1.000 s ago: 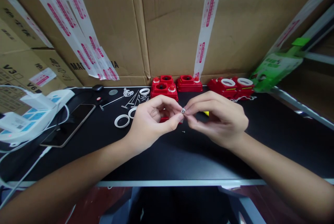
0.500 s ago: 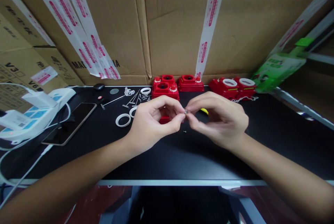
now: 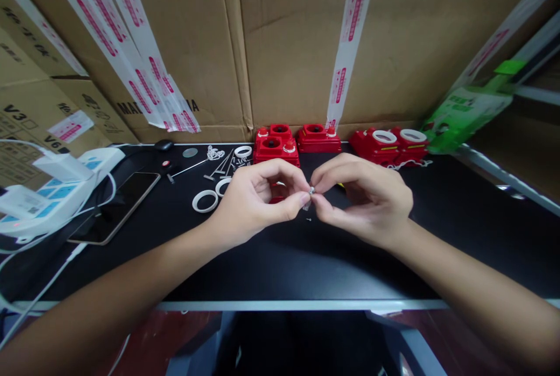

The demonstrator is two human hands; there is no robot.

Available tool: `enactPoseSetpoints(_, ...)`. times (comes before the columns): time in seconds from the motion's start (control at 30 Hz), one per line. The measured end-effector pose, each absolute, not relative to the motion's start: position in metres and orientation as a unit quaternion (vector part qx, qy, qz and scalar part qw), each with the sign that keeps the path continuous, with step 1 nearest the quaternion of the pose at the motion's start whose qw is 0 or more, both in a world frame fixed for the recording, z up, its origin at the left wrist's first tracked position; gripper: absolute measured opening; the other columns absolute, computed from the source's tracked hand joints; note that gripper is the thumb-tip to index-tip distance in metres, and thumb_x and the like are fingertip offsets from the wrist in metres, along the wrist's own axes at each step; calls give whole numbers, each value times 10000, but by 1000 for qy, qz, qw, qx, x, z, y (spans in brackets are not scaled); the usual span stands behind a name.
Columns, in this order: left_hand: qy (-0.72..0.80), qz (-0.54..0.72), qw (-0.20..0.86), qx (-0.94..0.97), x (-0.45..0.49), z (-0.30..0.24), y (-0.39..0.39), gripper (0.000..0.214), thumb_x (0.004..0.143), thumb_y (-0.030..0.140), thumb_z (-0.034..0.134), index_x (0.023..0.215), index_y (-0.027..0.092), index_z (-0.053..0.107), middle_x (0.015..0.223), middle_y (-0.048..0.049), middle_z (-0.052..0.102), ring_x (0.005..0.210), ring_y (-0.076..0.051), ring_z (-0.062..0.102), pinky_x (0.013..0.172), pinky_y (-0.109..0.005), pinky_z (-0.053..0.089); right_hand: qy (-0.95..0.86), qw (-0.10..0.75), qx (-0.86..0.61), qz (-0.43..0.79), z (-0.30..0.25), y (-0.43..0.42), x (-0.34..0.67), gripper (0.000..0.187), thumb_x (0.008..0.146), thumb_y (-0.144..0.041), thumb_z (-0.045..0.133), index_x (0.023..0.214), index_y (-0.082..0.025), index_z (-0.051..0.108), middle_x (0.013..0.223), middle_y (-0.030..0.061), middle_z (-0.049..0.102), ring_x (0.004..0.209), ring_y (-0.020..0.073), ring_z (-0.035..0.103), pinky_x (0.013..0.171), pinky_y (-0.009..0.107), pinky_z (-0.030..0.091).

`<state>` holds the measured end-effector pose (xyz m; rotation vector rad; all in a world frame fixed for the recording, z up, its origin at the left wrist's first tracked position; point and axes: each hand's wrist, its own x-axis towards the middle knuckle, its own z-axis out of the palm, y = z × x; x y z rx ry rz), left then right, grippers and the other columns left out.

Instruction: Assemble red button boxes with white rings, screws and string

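A small silvery metal piece [image 3: 311, 190] is pinched between the fingertips of both hands above the black table; its exact kind is too small to tell. My left hand [image 3: 266, 204] grips it from the left with thumb and forefinger. From the right, thumb and forefinger of my right hand [image 3: 363, 198] close on the same piece. A tiny screw [image 3: 308, 219] lies on the table just below the fingertips. Behind my left hand stands a red housing [image 3: 276, 151] with a round opening on top; part of another red piece shows through the gap of my fingers.
White rings [image 3: 205, 201] and T-shaped metal rods [image 3: 217, 167] lie left of my hands. Farther left are a phone [image 3: 116, 208] and a power strip [image 3: 102, 169]. More red housings [image 3: 318, 139] line the cardboard wall [image 3: 289, 72]. A green pouch [image 3: 466, 113] stands back right.
Both hands stay together in nearly the same place, with slight finger movement. The metal piece shows a little more between the fingertips. The whole view has shifted slightly.
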<state>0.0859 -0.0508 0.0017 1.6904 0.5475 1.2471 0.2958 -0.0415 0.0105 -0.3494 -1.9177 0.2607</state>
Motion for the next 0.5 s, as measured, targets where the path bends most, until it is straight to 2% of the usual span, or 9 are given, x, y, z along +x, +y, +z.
enactPoseSetpoints(0.33,215,484,515,674,83,3,-47,131,889,239,862,941,159,772,870,-49,742,777,-138,710,729,-251,609,-815,549,-141,118,11,-42,296,236,808,-63,837,936,-236,742,837,42,777,708,190,737,652,324,635)
enactPoseSetpoints(0.5,202,480,541,660,85,4,-48,84,892,201,855,926,162,789,859,-35,744,769,-116,711,744,-218,600,-813,551,-137,128,12,-42,296,221,813,-86,837,940,-234,733,838,39,775,694,187,731,634,318,625)
